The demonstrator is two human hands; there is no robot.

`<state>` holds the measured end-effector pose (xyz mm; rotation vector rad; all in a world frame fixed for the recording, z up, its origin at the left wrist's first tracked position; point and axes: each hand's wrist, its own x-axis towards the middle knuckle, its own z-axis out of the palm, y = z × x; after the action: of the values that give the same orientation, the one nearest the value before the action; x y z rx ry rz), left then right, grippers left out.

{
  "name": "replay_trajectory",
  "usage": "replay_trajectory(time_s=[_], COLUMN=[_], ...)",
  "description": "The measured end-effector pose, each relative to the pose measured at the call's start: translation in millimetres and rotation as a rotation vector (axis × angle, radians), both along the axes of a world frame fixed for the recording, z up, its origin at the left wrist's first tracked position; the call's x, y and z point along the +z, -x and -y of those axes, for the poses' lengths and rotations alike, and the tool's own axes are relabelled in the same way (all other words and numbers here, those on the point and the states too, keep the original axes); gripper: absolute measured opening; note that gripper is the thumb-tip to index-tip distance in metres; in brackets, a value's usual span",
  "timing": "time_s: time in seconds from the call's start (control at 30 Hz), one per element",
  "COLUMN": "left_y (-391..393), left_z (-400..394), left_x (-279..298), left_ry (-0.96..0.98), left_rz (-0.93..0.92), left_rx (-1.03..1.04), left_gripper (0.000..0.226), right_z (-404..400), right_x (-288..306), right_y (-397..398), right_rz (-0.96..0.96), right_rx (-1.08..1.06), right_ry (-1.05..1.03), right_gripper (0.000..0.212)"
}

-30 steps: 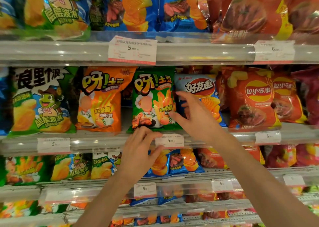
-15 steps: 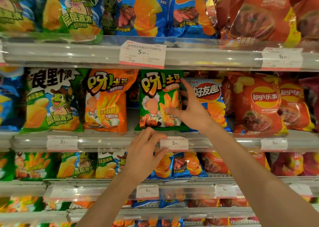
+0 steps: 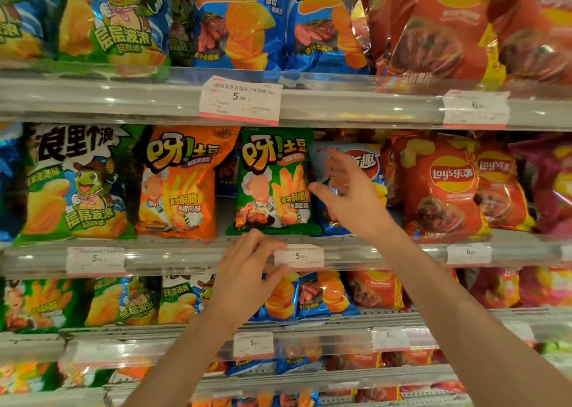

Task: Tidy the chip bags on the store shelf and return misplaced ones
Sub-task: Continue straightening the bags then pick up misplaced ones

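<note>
A green chip bag (image 3: 274, 180) stands upright on the middle shelf (image 3: 185, 253), between an orange bag (image 3: 181, 184) and a blue bag (image 3: 360, 162). My right hand (image 3: 346, 196) hovers by the green bag's right edge, in front of the blue bag, fingers spread and blurred, holding nothing. My left hand (image 3: 249, 272) rests at the shelf's front rail just below the green bag, fingers curled near a price tag (image 3: 298, 256), gripping nothing that I can see.
Red Lay's bags (image 3: 442, 187) fill the middle shelf's right side, a green frog bag (image 3: 77, 184) its left. Blue and red bags line the top shelf (image 3: 356, 103). Lower shelves (image 3: 309, 323) hold more bags behind price tags.
My right hand has let go of the green bag's right edge and pulled back, fingers spread. The left hand stays at the rail. The view has shifted slightly.
</note>
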<state>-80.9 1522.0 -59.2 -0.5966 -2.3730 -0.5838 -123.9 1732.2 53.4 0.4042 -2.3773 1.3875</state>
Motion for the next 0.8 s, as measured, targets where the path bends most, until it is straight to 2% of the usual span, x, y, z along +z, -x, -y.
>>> replay_trajectory(time_s=[0.1, 0.17, 0.27, 0.4, 0.53, 0.8], left_y=[-2, -3, -1, 3, 3, 2], left_z=[-3, -5, -7, -5, -3, -3], left_x=[1, 1, 2, 1, 2, 2], left_ry=[0.048, 0.065, 0.062, 0.049, 0.039, 0.026], left_rz=[-0.027, -0.034, -0.034, -0.029, -0.016, -0.002], left_rx=[0.030, 0.034, 0.033, 0.009, 0.007, 0.008], left_gripper=[0.036, 0.038, 0.039, 0.037, 0.036, 0.035], right_z=[-40, -62, -76, -73, -70, -73], right_x=[-2, -6, -17, -25, -24, -30], right_y=[-5, -7, -7, 1, 7, 5], right_rz=[-0.128, -0.039, 0.153, 0.265, 0.219, 0.058], right_rx=[-0.253, -0.301, -0.240, -0.161, -0.133, -0.159], right_ry=[-0.125, -0.163, -0.146, 0.015, 0.095, 0.215], right_gripper=[0.056, 0.061, 0.070, 0.091, 0.106, 0.108])
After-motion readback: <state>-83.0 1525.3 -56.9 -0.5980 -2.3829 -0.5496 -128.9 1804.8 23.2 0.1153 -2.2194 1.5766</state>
